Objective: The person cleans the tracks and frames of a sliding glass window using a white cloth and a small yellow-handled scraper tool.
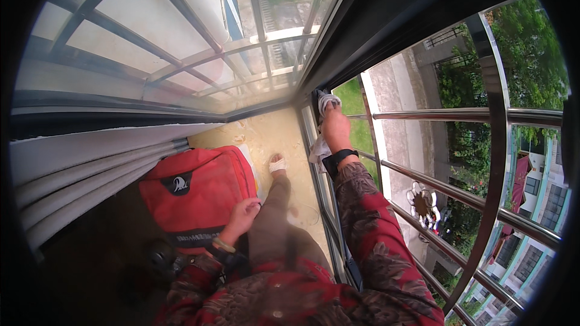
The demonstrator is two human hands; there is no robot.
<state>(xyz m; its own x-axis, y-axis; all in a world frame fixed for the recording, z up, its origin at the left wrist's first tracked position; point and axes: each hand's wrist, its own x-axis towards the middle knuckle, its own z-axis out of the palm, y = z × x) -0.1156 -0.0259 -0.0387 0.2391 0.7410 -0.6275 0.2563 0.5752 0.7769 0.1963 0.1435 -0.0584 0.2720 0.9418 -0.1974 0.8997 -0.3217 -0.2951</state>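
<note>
My right hand (336, 127) presses a crumpled grey-white cloth (321, 149) against the dark window frame (312, 93), at the corner where the side and lower rails meet. Part of the cloth hangs below my fingers, along the frame. My left hand (244, 215) is down by my thigh, its fingers curled, beside a red bag (204, 181) with a dark logo patch. Whether the fingertips touch the bag or hold anything cannot be made out.
Metal security bars (435, 183) run outside the open window on the right, high above a road and trees. A glass pane (181, 54) stands ahead. My sandalled foot (277, 164) rests on a yellowish ledge (290, 131). Grey curtain folds (104, 176) hang at left.
</note>
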